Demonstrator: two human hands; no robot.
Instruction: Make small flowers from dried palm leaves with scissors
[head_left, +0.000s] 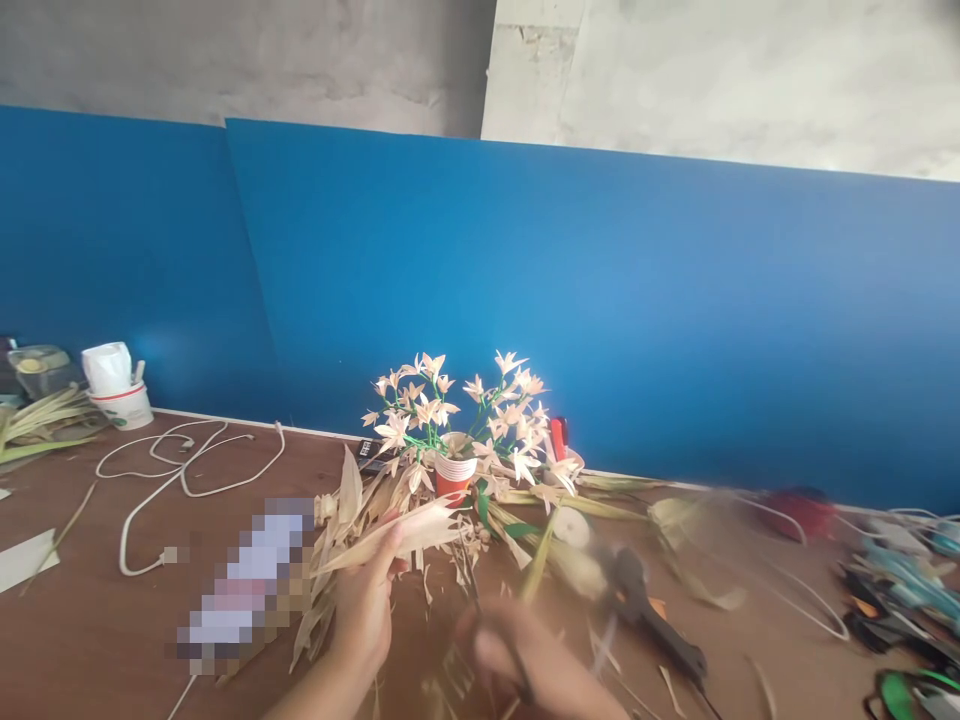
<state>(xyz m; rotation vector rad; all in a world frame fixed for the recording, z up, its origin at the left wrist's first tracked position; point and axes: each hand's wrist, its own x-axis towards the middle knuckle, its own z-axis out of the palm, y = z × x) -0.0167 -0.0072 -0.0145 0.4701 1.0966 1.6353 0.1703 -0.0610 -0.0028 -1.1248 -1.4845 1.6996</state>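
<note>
Apparent step, trimming: the left hand [367, 605] pinches a dried corn husk [420, 533] between its fingers, just in front of the paper cup [454, 480] of pale flowers [427, 411], while the blurred right hand [517, 645] grips scissors [472, 580], blade gap unreadable; next cut likely calls for a steady husk.

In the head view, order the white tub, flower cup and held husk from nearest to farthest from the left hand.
1. Held husk: in the left hand.
2. Flower cup: beyond it, slightly right.
3. White tub: back at far left.
</note>
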